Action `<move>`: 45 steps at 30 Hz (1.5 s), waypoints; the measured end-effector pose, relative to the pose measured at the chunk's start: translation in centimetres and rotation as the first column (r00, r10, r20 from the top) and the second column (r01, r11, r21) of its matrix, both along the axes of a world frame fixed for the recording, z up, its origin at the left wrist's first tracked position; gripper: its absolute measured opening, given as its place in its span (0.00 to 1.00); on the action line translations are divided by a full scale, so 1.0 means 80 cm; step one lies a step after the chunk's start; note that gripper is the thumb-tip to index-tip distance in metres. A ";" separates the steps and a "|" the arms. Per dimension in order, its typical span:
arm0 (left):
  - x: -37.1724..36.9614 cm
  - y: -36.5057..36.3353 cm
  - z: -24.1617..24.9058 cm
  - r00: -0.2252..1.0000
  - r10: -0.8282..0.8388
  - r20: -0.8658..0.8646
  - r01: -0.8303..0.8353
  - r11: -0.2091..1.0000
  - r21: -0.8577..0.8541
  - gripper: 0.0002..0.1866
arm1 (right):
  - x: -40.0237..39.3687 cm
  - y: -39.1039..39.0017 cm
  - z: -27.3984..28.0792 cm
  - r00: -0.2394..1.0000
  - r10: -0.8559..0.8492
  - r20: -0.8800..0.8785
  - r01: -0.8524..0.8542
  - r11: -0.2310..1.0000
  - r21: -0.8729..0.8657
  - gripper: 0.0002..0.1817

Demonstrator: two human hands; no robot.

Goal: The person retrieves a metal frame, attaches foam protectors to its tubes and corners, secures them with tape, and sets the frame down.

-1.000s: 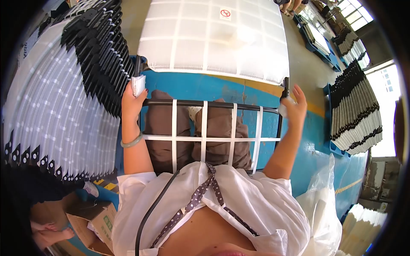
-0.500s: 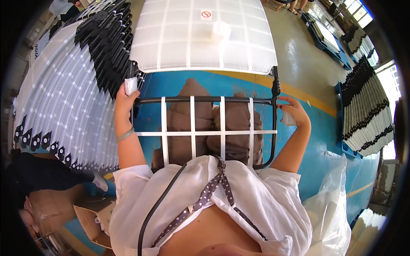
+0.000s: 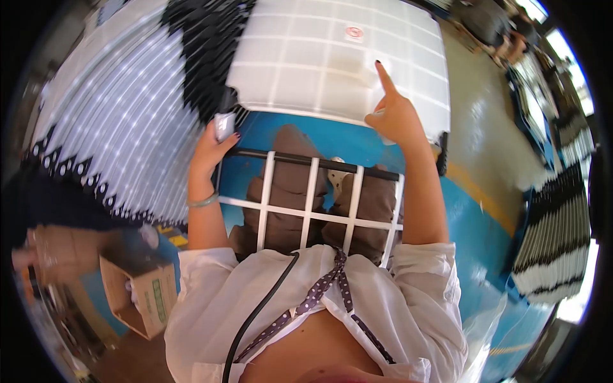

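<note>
The largest thing is the tall stack of white panels [image 3: 121, 115] with black ends, standing beside the person's left arm. Next in size is one white padded panel [image 3: 287, 64], which lies flat in front of the person, just beyond the black frame [image 3: 290, 158]. The frame has white straps [image 3: 354, 204] crossing over it and lies above the legs [image 3: 287, 185] in brown trousers, near the body. In my judgement, the step in hand is the handling of the side parts, where the padded panel and the frame come near each other. A further move there calls for a steady left hold and for the right fingers to be placed with care at their own side.

The left hand [image 3: 209, 150] has its thumb and fingers closed around a small pale piece [image 3: 224, 126] near the frame's left side. The right hand [image 3: 397, 118] is over the near edge of the padded panel, its index finger stretched forward and the other fingers bent. Something pale [image 3: 385, 138] shows under the palm; I cannot tell whether it is gripped, or whether the fingertip touches the panel
</note>
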State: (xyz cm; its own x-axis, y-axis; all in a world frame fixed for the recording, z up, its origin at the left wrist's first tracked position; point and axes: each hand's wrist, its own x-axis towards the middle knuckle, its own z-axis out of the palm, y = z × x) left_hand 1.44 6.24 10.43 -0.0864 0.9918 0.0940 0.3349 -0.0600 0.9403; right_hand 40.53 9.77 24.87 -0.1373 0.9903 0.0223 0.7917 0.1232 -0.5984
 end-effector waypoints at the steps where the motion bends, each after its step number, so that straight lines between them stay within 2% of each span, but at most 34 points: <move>1: -0.005 -0.002 0.007 0.997 -0.023 -0.070 0.021 0.999 -0.029 0.28 | -0.006 0.017 -0.009 1.000 0.015 0.027 -0.015 1.000 0.019 0.47; 3: -0.011 -0.003 0.037 0.960 -0.064 -0.274 0.015 0.984 -0.177 0.33 | -0.009 0.044 -0.030 0.996 -0.022 0.085 0.012 0.993 0.113 0.42; 4: -0.009 -0.002 0.038 0.981 -0.038 -0.190 0.016 0.993 -0.115 0.36 | -0.012 0.051 -0.038 0.993 -0.054 0.107 0.036 0.986 0.162 0.40; 6: -0.004 0.006 0.027 0.965 0.213 -0.153 -0.212 0.977 0.022 0.37 | -0.015 0.038 -0.035 0.999 -0.034 0.041 0.024 0.974 0.226 0.33; 7: 0.003 0.008 0.029 0.937 0.254 -0.239 -0.248 0.967 0.056 0.37 | -0.009 0.025 -0.032 0.999 -0.032 0.007 0.029 0.965 0.259 0.30; 9: 0.017 0.016 0.035 0.859 0.315 -0.403 -0.286 0.949 0.132 0.36 | 0.019 0.006 -0.031 0.971 0.032 -0.238 -0.002 0.992 0.124 0.26; 12: 0.018 0.023 0.018 0.849 0.376 -0.372 -0.387 0.921 0.047 0.33 | 0.103 -0.028 -0.035 0.829 0.038 -0.558 -0.077 0.996 -0.046 0.21; 13: 0.017 0.022 0.016 0.833 0.402 -0.381 -0.395 0.913 0.100 0.31 | 0.129 -0.041 -0.030 0.823 0.048 -0.566 -0.099 0.993 -0.060 0.20; 14: 0.020 0.019 0.023 0.834 0.383 -0.398 -0.391 0.918 0.063 0.33 | 0.171 -0.054 -0.040 0.822 0.066 -0.566 -0.107 0.993 -0.041 0.23; 15: 0.020 0.019 0.017 0.756 0.425 -0.498 -0.251 0.891 0.379 0.38 | 0.199 -0.068 -0.053 0.721 -0.032 -0.692 0.030 0.999 -0.014 0.24; 16: 0.030 0.016 0.020 0.776 0.440 -0.451 -0.290 0.885 0.364 0.41 | 0.228 -0.087 -0.066 0.594 -0.115 -0.796 0.187 0.982 -0.003 0.26; 17: 0.043 0.014 0.034 0.572 0.563 -0.597 -0.212 0.804 0.556 0.41 | 0.273 -0.099 -0.092 0.464 -0.117 -0.878 0.222 0.975 -0.013 0.26; 18: 0.076 0.014 0.047 0.641 0.648 -0.410 -0.236 0.676 0.698 0.41 | 0.300 -0.108 -0.107 0.393 -0.081 -0.916 0.223 0.975 0.009 0.22; 19: 0.128 0.007 0.076 0.716 0.655 -0.243 -0.320 0.617 0.719 0.34 | 0.315 -0.118 -0.119 0.368 -0.198 -0.909 0.374 0.926 -0.051 0.19; 20: 0.178 0.005 0.098 0.864 0.503 0.022 -0.380 0.623 0.684 0.27 | 0.322 -0.128 -0.130 0.323 -0.307 -0.895 0.513 0.852 -0.108 0.16; 21: 0.223 0.007 0.098 0.964 0.224 0.144 -0.261 0.684 0.681 0.23 | 0.322 -0.132 -0.138 0.361 -0.410 -0.837 0.583 0.800 -0.141 0.13; 22: 0.262 0.006 0.100 0.965 -0.064 0.256 -0.139 0.704 0.696 0.19 | 0.320 -0.130 -0.149 0.386 -0.507 -0.771 0.642 0.748 -0.170 0.11; 23: 0.302 0.006 0.104 0.925 -0.306 0.226 0.109 0.782 0.613 0.18 | 0.330 -0.126 -0.173 0.443 -0.632 -0.635 0.693 0.691 -0.204 0.12; 24: 0.341 0.007 0.110 0.824 -0.524 0.216 0.361 0.778 0.514 0.17 | 0.331 -0.124 -0.191 0.478 -0.736 -0.479 0.739 0.632 -0.233 0.14; 25: 0.380 0.007 0.123 0.805 -0.590 0.063 0.501 0.734 0.458 0.16 | 0.308 -0.122 -0.182 0.524 -0.741 -0.420 0.738 0.641 -0.210 0.14; 26: 0.413 0.015 0.120 0.721 -0.690 -0.059 0.627 0.615 0.477 0.16 | 0.286 -0.120 -0.173 0.567 -0.742 -0.359 0.733 0.653 -0.191 0.15; 27: 0.439 0.023 0.112 0.625 -0.768 -0.140 0.752 0.544 0.373 0.15 | 0.282 -0.119 -0.180 0.641 -0.730 -0.237 0.720 0.679 -0.142 0.17; 28: 0.457 0.032 0.087 0.585 -0.754 -0.297 0.809 0.518 0.279 0.13 | 0.284 -0.115 -0.192 0.698 -0.707 -0.108 0.701 0.707 -0.099 0.18; 29: 0.475 0.041 0.060 0.521 -0.728 -0.445 0.849 0.498 0.178 0.11 | 0.288 -0.113 -0.209 0.721 -0.691 -0.059 0.686 0.723 -0.078 0.26; 30: 0.494 0.052 0.044 0.386 -0.718 -0.580 0.872 0.488 -0.024 0.12 | 0.286 -0.111 -0.226 0.730 -0.683 0.043 0.682 0.731 0.028 0.24; 31: 0.509 0.063 0.028 0.224 -0.700 -0.678 0.844 0.487 -0.224 0.14 | 0.280 -0.108 -0.222 0.806 -0.588 0.069 0.589 0.808 0.010 0.20; 32: 0.519 0.069 0.007 0.256 -0.694 -0.673 0.811 0.533 -0.240 0.16 | 0.274 -0.105 -0.217 0.870 -0.485 0.092 0.488 0.873 -0.014 0.16; 34: 0.529 0.075 -0.023 0.325 -0.673 -0.665 0.734 0.623 -0.272 0.20 | 0.277 -0.095 -0.234 0.872 -0.487 -0.040 0.477 0.867 -0.145 0.16; 37: 0.537 0.075 -0.032 0.533 -0.664 -0.524 0.817 0.565 0.116 0.35 | 0.278 -0.083 -0.255 0.795 -0.490 -0.356 0.404 0.867 -0.292 0.13; 38: 0.541 0.074 -0.032 0.509 -0.689 -0.515 0.838 0.534 0.113 0.35 | 0.279 -0.082 -0.260 0.734 -0.489 -0.471 0.369 0.870 -0.327 0.13; 40: 0.547 0.073 -0.021 0.458 -0.738 -0.496 0.876 0.471 0.109 0.36 | 0.284 -0.081 -0.273 0.660 -0.508 -0.554 0.336 0.859 -0.388 0.13; 41: 0.556 0.080 -0.036 0.371 -0.762 -0.531 0.895 0.446 -0.013 0.31 | 0.286 -0.083 -0.280 0.619 -0.518 -0.591 0.315 0.853 -0.417 0.13; 44: 0.557 0.084 -0.038 0.387 -0.750 -0.536 0.877 0.478 -0.036 0.28 | 0.273 -0.096 -0.231 0.907 -0.382 -0.178 0.333 0.908 -0.253 0.17; 45: 0.554 0.086 -0.040 0.444 -0.764 -0.468 0.876 0.481 0.047 0.27 | 0.273 -0.100 -0.233 0.884 -0.374 -0.278 0.339 0.926 -0.167 0.18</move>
State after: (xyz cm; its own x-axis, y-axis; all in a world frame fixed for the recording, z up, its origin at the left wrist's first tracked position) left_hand 45.74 13.14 7.21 0.8479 0.5023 0.1696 0.2743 -0.6894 0.6705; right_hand 62.37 1.73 6.24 0.2215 0.9693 -0.1063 0.5503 -0.2143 -0.8070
